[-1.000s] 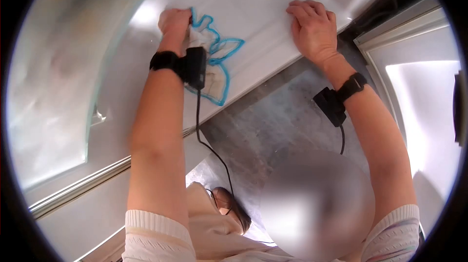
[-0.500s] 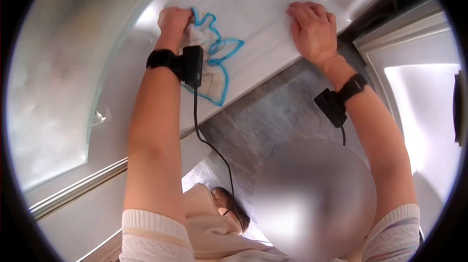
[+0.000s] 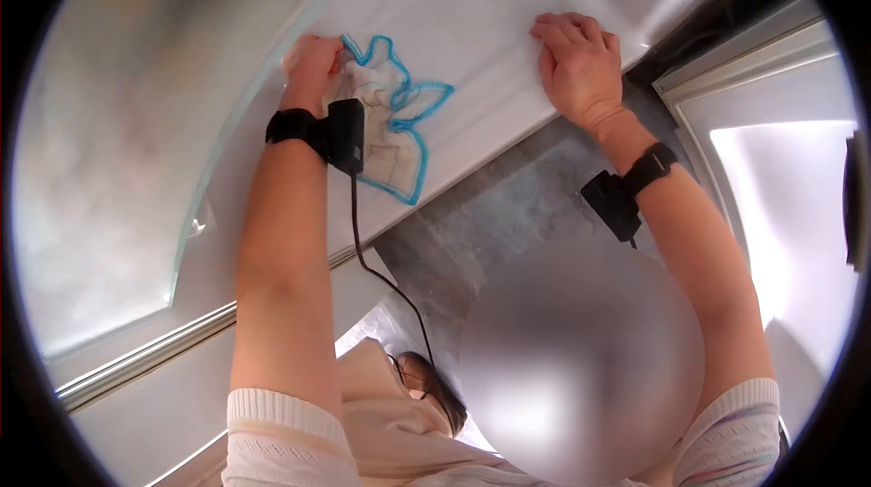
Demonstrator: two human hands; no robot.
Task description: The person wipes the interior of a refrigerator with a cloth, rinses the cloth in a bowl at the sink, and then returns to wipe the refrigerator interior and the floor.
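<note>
My left hand (image 3: 313, 61) is closed on the upper left part of a white cloth (image 3: 396, 165) with a blue stitched edge. The cloth lies crumpled on a white surface (image 3: 472, 52), its loose folds spread to the right of my wrist. Part of it is hidden behind my wrist and the black device strapped there. To the right, my right hand (image 3: 581, 65) rests palm down on the same surface, apart from the cloth. Its fingers are loosely bent and nothing shows in them.
A clear glass panel (image 3: 136, 215) with a curved edge stands left of my left arm. A black cable (image 3: 386, 278) hangs from the left wrist device (image 3: 346, 135). A white panel door (image 3: 771, 97) is at the right, with grey marbled floor (image 3: 490, 197) below.
My left hand has shifted a little left and towards me, close to the glass edge, and the cloth's folds have spread slightly. My right hand stays on the surface.
</note>
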